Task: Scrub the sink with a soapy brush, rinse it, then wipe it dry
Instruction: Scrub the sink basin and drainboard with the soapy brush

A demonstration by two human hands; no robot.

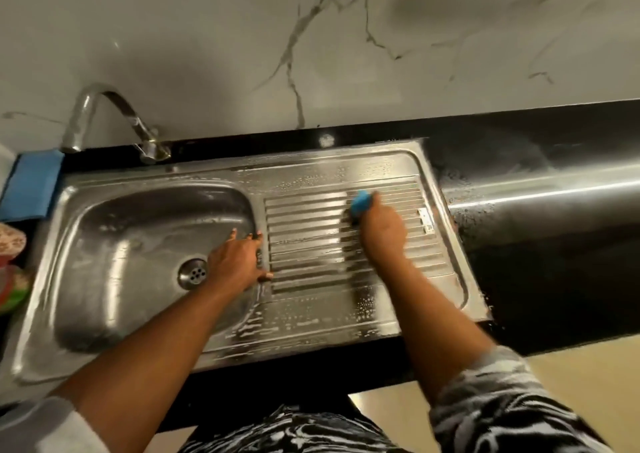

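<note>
While the right hand (382, 233) grips the blue brush (361, 203) on the ribbed drainboard right of the basin, strokes are best run along the grooves, pressing evenly so suds reach each channel. Open and flat, the left hand (239, 262) braces on the sink (311, 338) rim between basin and drainboard; keep it planted.

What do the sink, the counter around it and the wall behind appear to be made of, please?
The sink looks like stainless steel: silvery, brushed, with bright reflections and pressed drainboard ridges. The counter seems to be polished black stone, perhaps granite, judging by its glossy dark surface and streak of reflected light. The wall appears to be pale marble or marble-look tile, given its grey veins; which one cannot be told.
</note>
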